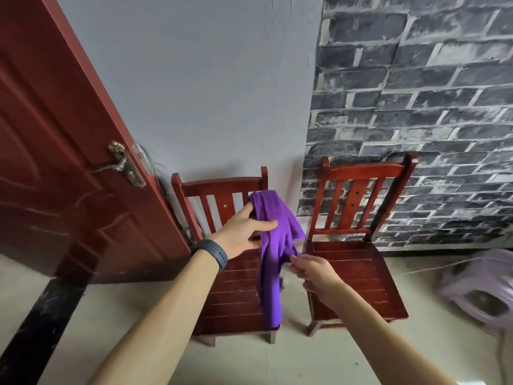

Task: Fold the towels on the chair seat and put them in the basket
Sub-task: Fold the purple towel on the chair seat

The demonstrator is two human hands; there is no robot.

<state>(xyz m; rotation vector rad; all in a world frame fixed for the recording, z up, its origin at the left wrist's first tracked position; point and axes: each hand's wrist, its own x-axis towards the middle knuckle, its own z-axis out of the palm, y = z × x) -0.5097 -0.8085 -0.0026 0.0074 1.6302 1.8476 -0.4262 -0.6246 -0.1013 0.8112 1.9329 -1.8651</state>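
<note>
Two red wooden chairs stand side by side, a left chair (230,290) and a right chair (358,270). One purple towel (273,287) hangs above the left seat. The left hand (244,232) grips its bunched top, and the right hand (313,273) pinches a lower edge. One blurred lilac item (477,290), possibly a basket, sits far right.
</note>
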